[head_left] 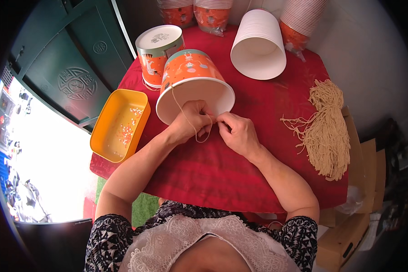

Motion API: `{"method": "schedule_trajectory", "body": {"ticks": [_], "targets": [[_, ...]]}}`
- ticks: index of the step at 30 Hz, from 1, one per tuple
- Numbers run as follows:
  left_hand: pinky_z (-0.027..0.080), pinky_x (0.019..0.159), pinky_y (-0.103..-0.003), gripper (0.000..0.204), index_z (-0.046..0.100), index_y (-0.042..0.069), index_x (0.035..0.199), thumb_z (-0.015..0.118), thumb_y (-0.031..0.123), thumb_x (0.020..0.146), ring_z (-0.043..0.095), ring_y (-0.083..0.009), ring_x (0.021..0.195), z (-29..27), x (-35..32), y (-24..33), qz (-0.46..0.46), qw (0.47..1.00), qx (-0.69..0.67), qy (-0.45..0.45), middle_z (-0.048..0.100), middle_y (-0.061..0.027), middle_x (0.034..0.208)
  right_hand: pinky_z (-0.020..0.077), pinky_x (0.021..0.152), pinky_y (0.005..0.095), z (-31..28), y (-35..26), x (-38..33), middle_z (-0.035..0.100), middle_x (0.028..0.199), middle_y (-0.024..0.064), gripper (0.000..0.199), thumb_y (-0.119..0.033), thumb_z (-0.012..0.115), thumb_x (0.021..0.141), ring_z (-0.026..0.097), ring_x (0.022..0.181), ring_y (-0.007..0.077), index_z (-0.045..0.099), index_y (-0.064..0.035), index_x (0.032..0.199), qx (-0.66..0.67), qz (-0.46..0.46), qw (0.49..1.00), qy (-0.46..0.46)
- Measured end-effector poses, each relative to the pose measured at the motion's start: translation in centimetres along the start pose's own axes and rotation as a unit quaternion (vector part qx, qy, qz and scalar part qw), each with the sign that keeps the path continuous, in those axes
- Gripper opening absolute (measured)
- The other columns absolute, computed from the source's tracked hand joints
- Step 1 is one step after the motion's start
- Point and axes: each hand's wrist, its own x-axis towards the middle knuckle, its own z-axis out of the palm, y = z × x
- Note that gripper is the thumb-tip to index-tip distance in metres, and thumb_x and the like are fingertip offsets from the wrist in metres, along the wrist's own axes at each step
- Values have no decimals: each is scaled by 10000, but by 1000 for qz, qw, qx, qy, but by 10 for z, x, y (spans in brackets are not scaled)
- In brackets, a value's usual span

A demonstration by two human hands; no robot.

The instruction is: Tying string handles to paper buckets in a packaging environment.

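An orange paper bucket (190, 68) with a green band and printed pictures lies on its side, its white mouth toward me. A thin beige string (199, 141) comes from a hole at the left of its rim and hangs in a loop below my hands. My left hand (192, 121) is in front of the bucket's mouth, fingers curled in a pinch on the string. Close by on the right, my right hand (239, 133) is closed too, its thumb and forefinger pinching the string near the rim's lower right. The fingertips partly hide the string between them.
An upturned orange bucket (159, 40) stands behind on the left. The yellow tub (143, 119) holds small red and white bits. White nested buckets (258, 59) lie at the back. A bundle of beige strings (328, 131) rests on the red tablecloth (258, 181); cardboard boxes (342, 240) stand right.
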Motion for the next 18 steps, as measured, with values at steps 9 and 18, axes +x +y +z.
{"method": "schedule_trajectory", "body": {"ticks": [9,18], "targets": [[384,432,-244,67,579,3,862,639,14,835,507,-95,503,4,-1,-4,26,999,27,15,589,-56,664,519,540,418,3,-1,6,620,801,141,67,-23,624,844,634,635,344,614,-37,909,-29,-21,997,74],[488,645,-345,111,579,2,827,626,-47,739,605,-227,731,12,-2,-17,220,937,265,52,617,-110,775,525,647,413,6,7,8,610,781,134,77,0,644,811,630,750,325,659,-30,880,-35,-22,996,85]]}}
